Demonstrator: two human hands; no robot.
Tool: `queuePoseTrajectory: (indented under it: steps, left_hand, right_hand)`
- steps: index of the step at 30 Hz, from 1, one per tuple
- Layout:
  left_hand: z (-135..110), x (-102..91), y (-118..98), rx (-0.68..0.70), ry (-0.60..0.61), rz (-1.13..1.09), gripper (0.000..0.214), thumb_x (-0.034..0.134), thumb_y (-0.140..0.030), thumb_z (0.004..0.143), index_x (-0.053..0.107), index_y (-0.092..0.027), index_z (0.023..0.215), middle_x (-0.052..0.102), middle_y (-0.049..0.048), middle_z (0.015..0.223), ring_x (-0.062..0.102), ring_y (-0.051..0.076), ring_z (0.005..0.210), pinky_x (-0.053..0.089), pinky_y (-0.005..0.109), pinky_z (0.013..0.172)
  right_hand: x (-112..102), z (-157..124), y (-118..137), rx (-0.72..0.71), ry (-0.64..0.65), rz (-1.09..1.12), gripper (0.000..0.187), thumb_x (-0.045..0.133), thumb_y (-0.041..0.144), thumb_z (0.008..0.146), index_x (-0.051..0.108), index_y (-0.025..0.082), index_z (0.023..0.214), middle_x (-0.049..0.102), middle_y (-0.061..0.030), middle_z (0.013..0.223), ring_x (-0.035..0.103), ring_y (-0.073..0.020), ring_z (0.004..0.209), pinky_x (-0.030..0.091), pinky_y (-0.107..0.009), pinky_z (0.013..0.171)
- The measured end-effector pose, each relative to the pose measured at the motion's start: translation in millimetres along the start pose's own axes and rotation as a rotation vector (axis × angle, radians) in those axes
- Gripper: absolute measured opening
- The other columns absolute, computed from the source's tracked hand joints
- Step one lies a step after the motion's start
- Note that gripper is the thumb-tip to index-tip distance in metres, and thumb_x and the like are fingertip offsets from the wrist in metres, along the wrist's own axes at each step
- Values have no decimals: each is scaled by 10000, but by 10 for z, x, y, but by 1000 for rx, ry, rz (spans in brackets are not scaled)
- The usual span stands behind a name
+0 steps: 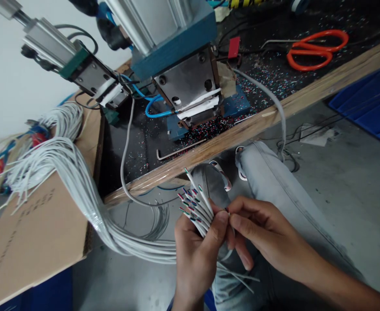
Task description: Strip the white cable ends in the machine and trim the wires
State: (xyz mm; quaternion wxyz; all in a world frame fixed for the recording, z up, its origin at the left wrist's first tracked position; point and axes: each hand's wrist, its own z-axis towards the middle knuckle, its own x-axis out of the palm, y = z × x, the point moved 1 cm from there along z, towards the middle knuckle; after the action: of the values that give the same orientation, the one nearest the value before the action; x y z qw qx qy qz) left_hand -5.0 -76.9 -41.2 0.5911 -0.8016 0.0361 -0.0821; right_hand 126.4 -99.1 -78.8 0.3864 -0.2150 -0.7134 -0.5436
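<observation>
My left hand [198, 255] is closed around a bundle of white cables [198, 207]. Their stripped ends fan upward and show small red, green, blue and dark wire tips. Beside the left thumb, my right hand [264, 233] pinches the end of one cable [227, 211], with a bit of dark wire showing at the fingertips. The fingers hide most of that cable. Loose cable tails [238, 276] hang below the hands. A thick hank of white cables [89, 203] runs from the cardboard on the left down toward my left hand.
Two pneumatic presses [190, 82] [89, 73] stand on the dark bench, among scattered coloured wire scraps. Orange-handled scissors [309, 65] and a hex key [180, 150] lie there. Cardboard [37, 233] is at left, a blue bin [368, 103] at right. The bench's wooden edge [209, 151] crosses before my knees.
</observation>
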Motion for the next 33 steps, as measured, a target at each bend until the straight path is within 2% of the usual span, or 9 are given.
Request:
queuePoseTrajectory:
  steps: [8, 12, 17, 22, 26, 28, 29, 31, 33]
  left_hand:
    - [-24, -35, 36, -55, 55, -12, 314, 720, -383, 990, 698, -179, 752, 637, -13, 588, 493, 80, 510, 352, 176, 446]
    - [-2, -33, 49, -59, 24, -28, 228, 758, -375, 961, 707, -192, 837, 614, -34, 560, 497, 74, 491, 347, 159, 436]
    - [9, -8, 31, -26, 36, -39, 173, 763, -362, 957, 712, -220, 1042, 583, -73, 543, 478, 62, 455, 346, 148, 448]
    - [5, 58, -37, -25, -56, 10, 170, 763, -337, 927, 718, -182, 872, 558, -58, 517, 469, 79, 470, 378, 178, 483]
    - [29, 111, -124, -38, -33, 80, 254, 762, -341, 891, 682, -169, 722, 568, -30, 516, 476, 96, 480, 409, 206, 508]
    - [48, 105, -157, -34, -78, 89, 280, 784, -347, 855, 667, -167, 676, 548, -27, 536, 444, 94, 493, 369, 205, 488]
    - [60, 94, -167, -29, -119, 88, 286, 795, -349, 838, 660, -166, 664, 522, -34, 544, 408, 88, 494, 332, 203, 470]
    - [91, 64, -177, -21, -157, 84, 299, 797, -369, 829, 652, -169, 662, 451, -55, 538, 322, 76, 480, 262, 204, 440]
    - [132, 36, -181, -19, -144, 68, 308, 776, -400, 853, 644, -174, 690, 386, -78, 514, 260, 69, 462, 221, 202, 424]
  right_hand:
    - [-11, 2, -45, -15, -22, -13, 286, 681, 425, 1015, 638, 172, 889, 667, 23, 712, 564, -46, 457, 457, -157, 456]
    - [-23, 5, -52, -21, -20, -13, 277, 678, 413, 1020, 640, 173, 887, 663, 29, 700, 557, -43, 455, 446, -150, 453]
    - [-53, 11, -67, -28, -5, -2, 265, 671, 395, 1028, 638, 172, 889, 663, 30, 709, 562, -34, 459, 437, -137, 455]
    - [-67, 17, -90, -16, -9, -56, 299, 664, 442, 1025, 621, 179, 890, 644, 38, 705, 540, -33, 432, 425, -138, 434]
    - [-43, 16, -17, -4, 6, -85, 325, 645, 463, 1029, 617, 181, 869, 604, 55, 664, 514, -27, 414, 422, -129, 424]
    - [-62, 0, 62, -33, -32, -260, 296, 601, 436, 1053, 641, 189, 895, 588, 65, 621, 553, -44, 431, 449, -129, 438]
    - [-87, -14, 112, -95, -80, -425, 244, 588, 396, 1060, 658, 199, 935, 611, 62, 624, 590, -56, 455, 469, -131, 451]
    - [-153, -53, 223, -366, -164, -870, 110, 589, 278, 1051, 685, 225, 1061, 719, 34, 737, 688, -85, 570, 547, -154, 538]
    - [-201, -86, 324, -696, -107, -1322, 221, 573, 159, 1037, 677, 234, 1217, 798, -15, 997, 771, -119, 803, 618, -207, 729]
